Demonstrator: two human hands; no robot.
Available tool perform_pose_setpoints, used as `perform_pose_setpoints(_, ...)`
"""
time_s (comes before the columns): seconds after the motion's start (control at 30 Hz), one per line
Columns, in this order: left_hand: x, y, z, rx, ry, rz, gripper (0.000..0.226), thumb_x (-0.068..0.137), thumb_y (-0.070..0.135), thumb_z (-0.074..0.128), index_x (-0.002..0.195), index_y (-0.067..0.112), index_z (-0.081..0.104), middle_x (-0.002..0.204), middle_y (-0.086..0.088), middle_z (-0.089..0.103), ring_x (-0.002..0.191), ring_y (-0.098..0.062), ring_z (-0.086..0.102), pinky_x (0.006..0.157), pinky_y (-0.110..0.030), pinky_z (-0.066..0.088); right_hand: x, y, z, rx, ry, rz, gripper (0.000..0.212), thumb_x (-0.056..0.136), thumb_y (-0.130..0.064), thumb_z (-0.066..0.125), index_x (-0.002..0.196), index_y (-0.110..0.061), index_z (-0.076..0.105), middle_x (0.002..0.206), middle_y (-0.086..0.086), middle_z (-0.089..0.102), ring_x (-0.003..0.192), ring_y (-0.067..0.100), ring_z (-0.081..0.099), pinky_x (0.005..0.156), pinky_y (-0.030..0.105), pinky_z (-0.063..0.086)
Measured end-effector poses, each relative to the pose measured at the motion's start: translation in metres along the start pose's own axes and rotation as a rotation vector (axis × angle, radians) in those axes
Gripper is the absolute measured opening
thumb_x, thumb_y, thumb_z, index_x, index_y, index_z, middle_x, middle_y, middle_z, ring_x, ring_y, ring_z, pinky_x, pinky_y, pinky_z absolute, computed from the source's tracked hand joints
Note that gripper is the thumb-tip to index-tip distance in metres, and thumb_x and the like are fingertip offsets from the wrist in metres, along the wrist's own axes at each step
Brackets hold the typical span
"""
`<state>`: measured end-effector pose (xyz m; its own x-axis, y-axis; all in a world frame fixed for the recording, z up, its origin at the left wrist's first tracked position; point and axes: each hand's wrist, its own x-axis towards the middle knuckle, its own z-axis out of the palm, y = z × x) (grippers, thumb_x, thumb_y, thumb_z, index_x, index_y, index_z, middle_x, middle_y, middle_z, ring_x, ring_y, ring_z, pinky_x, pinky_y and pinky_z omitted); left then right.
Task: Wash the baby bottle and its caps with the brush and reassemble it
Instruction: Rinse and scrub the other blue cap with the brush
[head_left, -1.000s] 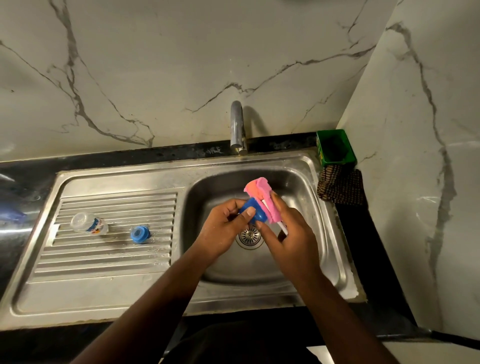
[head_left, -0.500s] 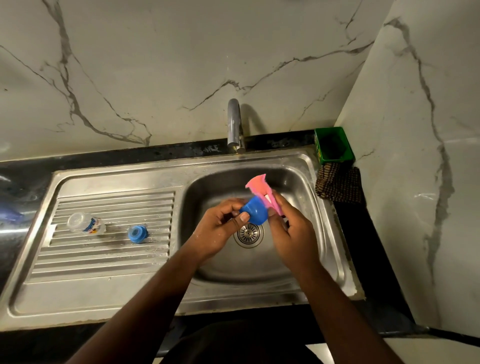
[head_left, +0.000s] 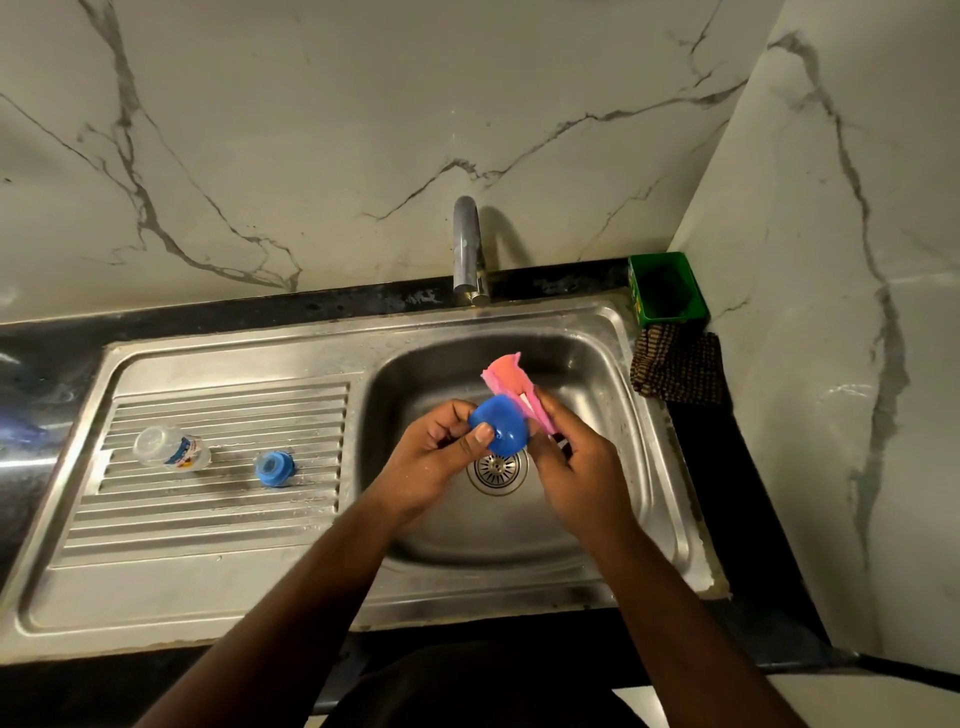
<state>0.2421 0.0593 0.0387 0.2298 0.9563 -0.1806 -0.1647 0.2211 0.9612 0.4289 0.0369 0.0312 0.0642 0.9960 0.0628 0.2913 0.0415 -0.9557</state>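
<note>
Over the sink basin (head_left: 597, 519), my left hand (head_left: 434, 457) grips a blue dome cap (head_left: 501, 426) by its rim, thumb on its front. My right hand (head_left: 576, 467) holds the pink sponge brush (head_left: 511, 382) by its white handle, the sponge head pressed against the cap's far side. On the ribbed drainboard (head_left: 208, 519) to the left lies the clear baby bottle (head_left: 169, 449) on its side. A blue ring cap (head_left: 275, 467) stands a little to the right of it.
A steel tap (head_left: 467, 249) rises behind the basin, with no water seen running. A green box (head_left: 667, 288) and a dark checked cloth (head_left: 678, 369) sit at the back right corner by the marble wall. The drain (head_left: 496, 470) lies below my hands.
The blue cap has turned in my left hand so its domed outside faces up. The sponge head has shifted along the cap's far side; both hands stayed over the drain.
</note>
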Motion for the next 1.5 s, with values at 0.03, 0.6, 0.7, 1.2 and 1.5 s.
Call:
perform_pose_setpoints(0.03,-0.002,-0.001,0.003,-0.100,0.043,-0.015,0.025,0.095,0.025,0.072,0.105,0.003,0.067,0.099,-0.020,0.064,0.095,-0.031,0.058,0.091,-0.043,0.048,0.000,0.000,0.000,0.028,-0.015,0.000,0.041,0.106,-0.022,0.058,0.147,-0.030,0.057,0.088,-0.008,0.071,0.058,-0.002,0.054,0.060,0.012,0.040)
perform_pose_setpoints(0.6,0.002,0.003,0.027,-0.601,0.274,-0.312,0.038,0.092,0.024,0.063,0.115,-0.006,0.069,0.111,-0.021,0.073,0.092,-0.020,0.077,0.093,-0.029,0.058,-0.010,0.005,0.001,-0.153,0.012,-0.177,0.045,0.105,-0.034,0.060,0.148,-0.022,0.057,0.129,-0.007,0.069,0.109,0.008,0.069,0.087,0.032,0.058)
perform_pose_setpoints(0.7,-0.001,0.005,0.027,-0.571,0.258,-0.337,0.033,0.099,0.019,0.059,0.118,-0.006,0.068,0.116,-0.026,0.073,0.096,-0.026,0.077,0.091,-0.030,0.060,-0.004,0.013,-0.003,-0.180,0.055,-0.173,0.045,0.106,-0.034,0.057,0.150,-0.024,0.055,0.126,-0.008,0.072,0.099,0.002,0.068,0.080,0.026,0.057)
perform_pose_setpoints(1.2,-0.004,0.006,0.030,-0.768,0.254,-0.480,0.035,0.096,0.018,0.059,0.120,-0.007,0.068,0.112,-0.022,0.069,0.098,-0.026,0.071,0.097,-0.033,0.056,-0.025,0.020,-0.004,-0.495,0.018,-0.461,0.051,0.098,-0.024,0.068,0.147,-0.035,0.058,0.130,-0.008,0.064,0.093,0.011,0.068,0.071,0.025,0.056)
perform_pose_setpoints(1.5,0.007,-0.002,0.020,-0.487,0.257,-0.455,0.031,0.098,0.023,0.064,0.116,-0.002,0.069,0.121,-0.022,0.072,0.106,-0.029,0.073,0.089,-0.027,0.061,-0.002,0.046,-0.035,-0.525,0.328,-0.129,0.050,0.094,-0.029,0.067,0.144,-0.028,0.062,0.113,-0.008,0.068,0.073,0.012,0.062,0.063,0.026,0.049)
